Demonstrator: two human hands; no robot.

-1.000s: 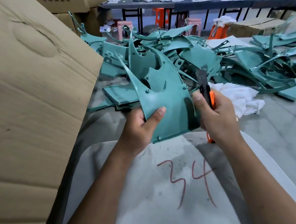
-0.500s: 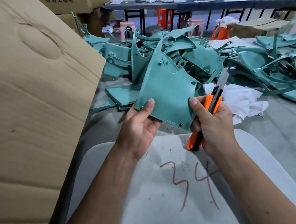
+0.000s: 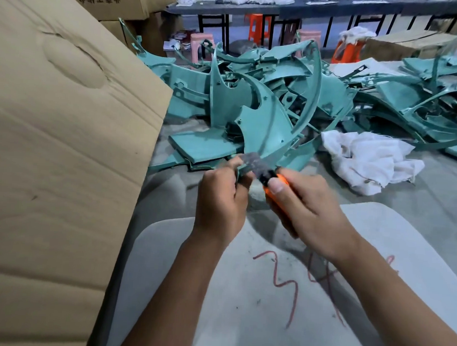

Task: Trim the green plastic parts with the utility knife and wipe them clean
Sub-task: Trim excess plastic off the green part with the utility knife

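My left hand (image 3: 222,199) grips the lower corner of a curved green plastic part (image 3: 267,127), which stands up and away from me, its long rim arching to the upper right. My right hand (image 3: 303,206) holds the orange utility knife (image 3: 277,187), thumb on top. The knife's blade (image 3: 254,162) lies blurred against the part's lower edge, just above my left fingers. A crumpled white rag (image 3: 368,160) lies on the grey table to the right of both hands.
A large heap of green plastic parts (image 3: 384,101) covers the table behind the hands. A big cardboard box flap (image 3: 64,151) fills the left side. Below my arms sits a white board (image 3: 241,305) marked "34" in red. Stools and benches stand far behind.
The green part has turned from face-on to tilted away, edge toward me. My left hand shifted to its lower corner. The knife swung down from pointing up to lying across the part's lower edge.
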